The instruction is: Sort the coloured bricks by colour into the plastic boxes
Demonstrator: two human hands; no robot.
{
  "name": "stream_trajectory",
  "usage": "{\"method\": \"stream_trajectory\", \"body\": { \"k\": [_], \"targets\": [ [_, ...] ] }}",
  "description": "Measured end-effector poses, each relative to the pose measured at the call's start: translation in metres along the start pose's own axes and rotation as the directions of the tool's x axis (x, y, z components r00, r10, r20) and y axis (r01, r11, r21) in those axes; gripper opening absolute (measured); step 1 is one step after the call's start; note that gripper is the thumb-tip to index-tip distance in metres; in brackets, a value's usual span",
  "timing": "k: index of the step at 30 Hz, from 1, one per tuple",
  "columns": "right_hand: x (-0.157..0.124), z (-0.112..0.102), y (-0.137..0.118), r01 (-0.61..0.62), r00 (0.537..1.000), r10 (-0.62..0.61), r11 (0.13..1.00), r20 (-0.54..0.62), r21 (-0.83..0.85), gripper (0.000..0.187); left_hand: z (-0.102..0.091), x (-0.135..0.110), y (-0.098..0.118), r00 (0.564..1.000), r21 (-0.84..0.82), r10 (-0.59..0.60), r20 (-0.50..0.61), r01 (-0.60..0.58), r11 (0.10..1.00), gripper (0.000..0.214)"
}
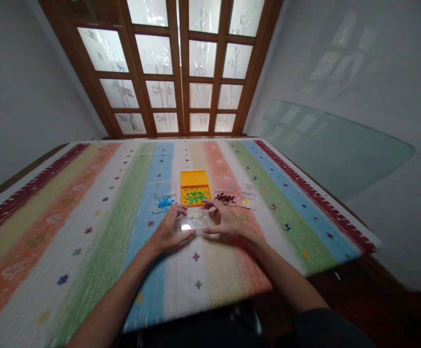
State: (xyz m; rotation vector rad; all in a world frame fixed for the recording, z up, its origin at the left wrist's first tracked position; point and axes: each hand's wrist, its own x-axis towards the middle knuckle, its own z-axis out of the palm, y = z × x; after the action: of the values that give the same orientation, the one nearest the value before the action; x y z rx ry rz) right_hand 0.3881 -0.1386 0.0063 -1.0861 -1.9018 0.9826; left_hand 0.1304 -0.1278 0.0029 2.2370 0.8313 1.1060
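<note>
A clear plastic box point(187, 226) with small pale pieces point(199, 220) in it sits between my two hands near the middle of the table. My left hand point(172, 226) grips its left side, thumb at the near edge and fingers at the far edge. On the right side my right hand point(224, 221) holds it the same way, fingers curved round. Just beyond stands an opened yellow case point(195, 179) with many small green pieces point(196, 195) in its near half. The fingertips of my right hand overlap its near edge in view; whether they touch it I cannot tell.
Left of the yellow case is a clear box with blue pieces point(165, 202). To its right are a clear box with dark brown pieces point(225, 198) and a smaller one with yellow and white pieces point(246, 203). A striped cloth point(123, 241) covers the table; wooden glazed doors stand behind.
</note>
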Motion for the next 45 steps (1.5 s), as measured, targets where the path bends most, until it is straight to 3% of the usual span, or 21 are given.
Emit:
{"method": "stream_trajectory", "body": {
  "k": [5, 13, 17, 19, 22, 25, 29, 33, 38, 45],
  "targets": [
    [-0.001, 0.003, 0.002, 0.023, 1.0, -0.022, 0.992, 0.015, -0.12, 0.083, 0.004, -0.004, -0.006, 0.997, 0.01, -0.057, 0.055, 0.056, 0.998, 0.062],
    [-0.001, 0.002, 0.002, -0.012, 0.998, 0.023, 0.984, 0.058, -0.175, 0.084, 0.003, -0.005, -0.009, 0.982, 0.064, -0.107, 0.154, 0.098, 0.993, 0.065],
    [-0.001, 0.001, 0.002, -0.008, 0.998, 0.019, 0.985, 0.066, -0.171, 0.082, -0.007, -0.003, -0.005, 0.978, 0.104, -0.09, 0.188, 0.071, 0.992, 0.071],
    [-0.001, 0.0, 0.002, -0.009, 0.997, 0.022, 0.985, 0.076, -0.17, 0.082, -0.021, 0.0, -0.006, 0.988, 0.152, -0.066, 0.142, 0.044, 0.987, 0.065],
    [-0.002, 0.0, 0.001, -0.032, 0.996, 0.046, 0.985, 0.079, -0.17, 0.085, -0.05, 0.005, -0.017, 0.999, 0.261, -0.046, -0.021, 0.049, 0.964, 0.056],
    [-0.002, 0.0, 0.0, -0.043, 0.995, 0.057, 0.987, 0.082, -0.158, 0.087, -0.076, 0.007, -0.042, 0.982, 0.335, -0.082, -0.173, 0.137, 0.932, 0.069],
    [-0.003, 0.0, -0.002, -0.055, 0.995, 0.067, 0.987, 0.077, -0.151, 0.087, -0.092, 0.007, -0.077, 0.957, 0.237, -0.186, -0.223, 0.238, 0.942, 0.102],
    [-0.003, -0.001, -0.001, -0.053, 0.994, 0.065, 0.988, 0.082, -0.142, 0.089, -0.091, 0.011, -0.093, 0.941, 0.081, -0.312, -0.134, 0.324, 0.943, 0.117],
    [-0.003, -0.003, 0.001, -0.052, 0.994, 0.065, 0.989, 0.086, -0.138, 0.087, -0.086, 0.016, -0.093, 0.93, -0.045, -0.363, -0.055, 0.36, 0.932, 0.118],
    [-0.004, -0.003, 0.002, -0.048, 0.995, 0.059, 0.991, 0.079, -0.128, 0.089, -0.088, 0.016, -0.082, 0.927, -0.069, -0.369, -0.074, 0.364, 0.929, 0.094]
  ]
}}
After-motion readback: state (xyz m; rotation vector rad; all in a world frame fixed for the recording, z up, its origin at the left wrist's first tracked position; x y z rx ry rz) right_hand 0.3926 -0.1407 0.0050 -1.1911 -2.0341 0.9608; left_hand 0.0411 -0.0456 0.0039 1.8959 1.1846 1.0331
